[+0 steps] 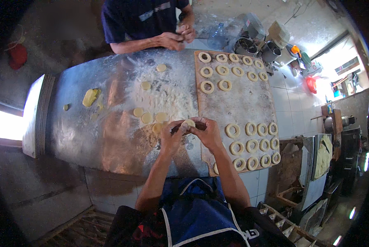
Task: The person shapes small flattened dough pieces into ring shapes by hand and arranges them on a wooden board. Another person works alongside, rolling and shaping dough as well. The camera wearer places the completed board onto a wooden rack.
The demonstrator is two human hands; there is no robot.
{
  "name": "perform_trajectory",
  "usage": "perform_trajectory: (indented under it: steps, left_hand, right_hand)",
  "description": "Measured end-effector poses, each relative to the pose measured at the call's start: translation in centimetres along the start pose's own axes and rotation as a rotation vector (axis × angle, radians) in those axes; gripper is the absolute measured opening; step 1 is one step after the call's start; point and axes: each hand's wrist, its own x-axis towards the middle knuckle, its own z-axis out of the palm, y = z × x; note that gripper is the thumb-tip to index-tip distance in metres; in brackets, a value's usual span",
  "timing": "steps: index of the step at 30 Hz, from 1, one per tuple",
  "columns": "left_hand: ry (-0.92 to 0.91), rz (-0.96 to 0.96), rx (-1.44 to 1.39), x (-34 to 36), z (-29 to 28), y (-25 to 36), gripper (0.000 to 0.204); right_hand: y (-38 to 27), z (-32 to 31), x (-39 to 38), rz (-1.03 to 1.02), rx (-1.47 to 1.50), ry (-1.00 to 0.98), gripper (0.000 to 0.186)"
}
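Note:
Between my two hands, above the floured metal table [81, 140], I hold a small round piece of dough [188, 123]. The fingers of my left hand [174, 132] close on its left side, and my right hand [207, 131] grips its right side. Just left of my left hand lie several flat dough discs [146, 118], with more discs farther up the table. To the right, a wooden board [234, 108] carries rows of dough rings [232, 131] at its near and far ends. My right forearm passes over the board's near left corner.
Across the table stands a person in a dark shirt, hands [180, 38] held together. Loose flour [168, 96] covers the middle. A yellow lump [91, 97] sits at left, near stacked sheets [35, 115]. Buckets [271, 51] and a water bottle [218, 35] stand beyond the far right.

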Motion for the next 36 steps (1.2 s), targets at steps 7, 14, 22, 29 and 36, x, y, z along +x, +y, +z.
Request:
perform_trajectory:
  steps: [7, 14, 22, 29, 36]
  left_hand:
    - [0.017, 0.141, -0.236, -0.7, -1.3, -2.1, 0.03]
    - [-0.377, -0.092, -0.513, -1.4, -2.0, -1.2, 0.037]
    - [-0.12, 0.02, -0.366, 0.1, 1.6, -2.3, 0.026]
    - [0.027, 0.412, -0.175, 1.1, 5.7, -5.2, 0.029]
    - [0.051, -0.191, -0.008, 1.9, 8.7, -6.8, 0.029]
  right_hand:
    - [-1.0, 3.3, -1.2, -0.179, -0.167, 0.065, 0.056]
    - [-0.4, 2.2, -1.4, 0.007, 0.408, -0.191, 0.038]
    - [2.2, 1.6, -1.9, -0.139, 0.461, 0.229, 0.052]
    - [1.8, -0.5, -1.9, 0.0, -0.488, 0.28, 0.052]
    - [2.0, -3.3, -2.3, -0.029, -0.383, 0.312, 0.049]
